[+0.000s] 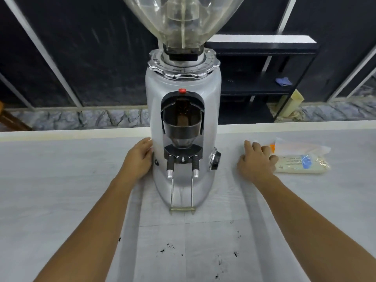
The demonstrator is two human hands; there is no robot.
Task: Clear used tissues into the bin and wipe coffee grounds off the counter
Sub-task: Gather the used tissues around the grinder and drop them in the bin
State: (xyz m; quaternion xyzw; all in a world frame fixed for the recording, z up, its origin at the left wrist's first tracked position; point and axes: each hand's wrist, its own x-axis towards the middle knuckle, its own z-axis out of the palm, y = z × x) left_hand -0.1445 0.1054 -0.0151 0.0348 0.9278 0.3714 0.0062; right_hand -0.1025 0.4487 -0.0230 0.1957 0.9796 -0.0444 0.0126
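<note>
Left hand [138, 159] is flat on the left flank of the grinder [183, 82]: fingers straight, palm touching the silver shell, nothing grasped. Right hand [257, 161] is down on the counter [61, 180] to the right of the grinder and apart from it. Its fingers are bent over a white bit of tissue [255, 141] that shows just past the fingertips; can't tell if it's pinching it or only pressing on it. Just beside that hand, further right, a clear plastic tissue pack [301, 161] lies flat, blue and orange print; touching the knuckles or just short of them, can't tell which. Grinder stands upright between the two forearms, near the counter's far edge: clear hopper [183, 17] on top, red button [182, 90] above the dark chute [183, 127], black knob [215, 160] on its right side, wire fork rest [182, 209] at the base. Coffee grounds [162, 250] are dark specks scattered on the counter in front of the grinder, near side, between the arms, with one speck out by the left forearm; all well apart from both hands. Counter is pale with a light wood grain. Behind it are dark wall panels with pale framing, and a black shelf unit [264, 49] at right rear with a blue cloth [283, 81] on a shelf.
</note>
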